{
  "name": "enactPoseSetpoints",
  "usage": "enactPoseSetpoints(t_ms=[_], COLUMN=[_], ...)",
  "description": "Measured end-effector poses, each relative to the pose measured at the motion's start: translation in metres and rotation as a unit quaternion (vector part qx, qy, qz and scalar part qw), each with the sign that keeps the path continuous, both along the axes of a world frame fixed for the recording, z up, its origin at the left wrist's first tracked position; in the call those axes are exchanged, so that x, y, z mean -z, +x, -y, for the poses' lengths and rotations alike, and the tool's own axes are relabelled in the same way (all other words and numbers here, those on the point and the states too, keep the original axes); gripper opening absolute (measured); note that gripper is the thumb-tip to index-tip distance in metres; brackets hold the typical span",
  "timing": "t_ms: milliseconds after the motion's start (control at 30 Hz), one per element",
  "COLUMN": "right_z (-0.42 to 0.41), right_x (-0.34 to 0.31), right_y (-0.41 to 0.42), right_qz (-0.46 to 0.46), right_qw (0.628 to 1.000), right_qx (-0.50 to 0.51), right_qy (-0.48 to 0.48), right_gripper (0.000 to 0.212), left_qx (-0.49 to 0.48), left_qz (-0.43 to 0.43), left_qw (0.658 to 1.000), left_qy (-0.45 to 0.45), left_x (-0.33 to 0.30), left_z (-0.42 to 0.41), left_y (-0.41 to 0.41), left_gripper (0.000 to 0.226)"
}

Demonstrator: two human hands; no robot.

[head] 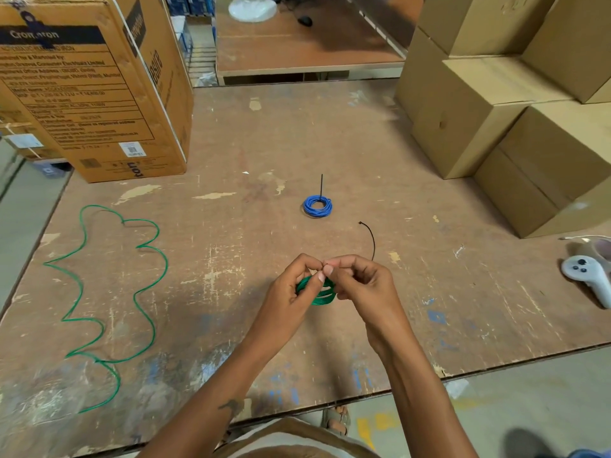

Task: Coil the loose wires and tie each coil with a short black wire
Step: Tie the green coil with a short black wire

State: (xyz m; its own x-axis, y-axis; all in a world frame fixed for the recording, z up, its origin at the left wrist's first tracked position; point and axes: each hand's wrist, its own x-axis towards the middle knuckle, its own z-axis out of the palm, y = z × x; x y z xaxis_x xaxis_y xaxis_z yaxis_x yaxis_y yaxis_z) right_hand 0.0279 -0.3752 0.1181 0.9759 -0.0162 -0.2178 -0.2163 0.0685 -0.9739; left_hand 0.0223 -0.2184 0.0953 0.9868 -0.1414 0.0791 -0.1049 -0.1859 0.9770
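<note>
Near the middle of the bench's [330, 133] front edge, the left hand [294, 292] grips a green coil [319, 294] while the right hand [360, 285] pinches a short black wire [371, 238] at the coil's top, fingertips meeting. A tied blue coil [317, 206] lies toward the bench's centre; a loose green wire [109, 285] sprawls along the left edge.
</note>
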Motion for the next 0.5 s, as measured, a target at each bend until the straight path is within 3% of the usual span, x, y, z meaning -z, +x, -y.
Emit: enactPoseSetpoints(t_ms=[133, 267, 500], right_z=[-0.001, -0.003, -0.017], right_x=[-0.002, -0.004, -0.005], right_y=[0.009, 0.019, 0.026], right_qz=[-0.051, -0.113, -0.055], right_qw=[0.999, 0.992, 0.998], right_qx=[-0.016, -0.027, 0.012], right_qy=[0.006, 0.046, 0.014], right_gripper=[0.009, 0.004, 0.012], left_qx=[0.023, 0.052, 0.040], left_qz=[-0.015, -0.042, -0.061], left_qw=[0.999, 0.996, 0.996], left_qy=[-0.036, -0.062, -0.051], left_x=[-0.002, -0.006, -0.009], left_z=[-0.007, -0.014, -0.015], left_y=[0.003, 0.006, 0.010], left_gripper=[0.007, 0.009, 0.015])
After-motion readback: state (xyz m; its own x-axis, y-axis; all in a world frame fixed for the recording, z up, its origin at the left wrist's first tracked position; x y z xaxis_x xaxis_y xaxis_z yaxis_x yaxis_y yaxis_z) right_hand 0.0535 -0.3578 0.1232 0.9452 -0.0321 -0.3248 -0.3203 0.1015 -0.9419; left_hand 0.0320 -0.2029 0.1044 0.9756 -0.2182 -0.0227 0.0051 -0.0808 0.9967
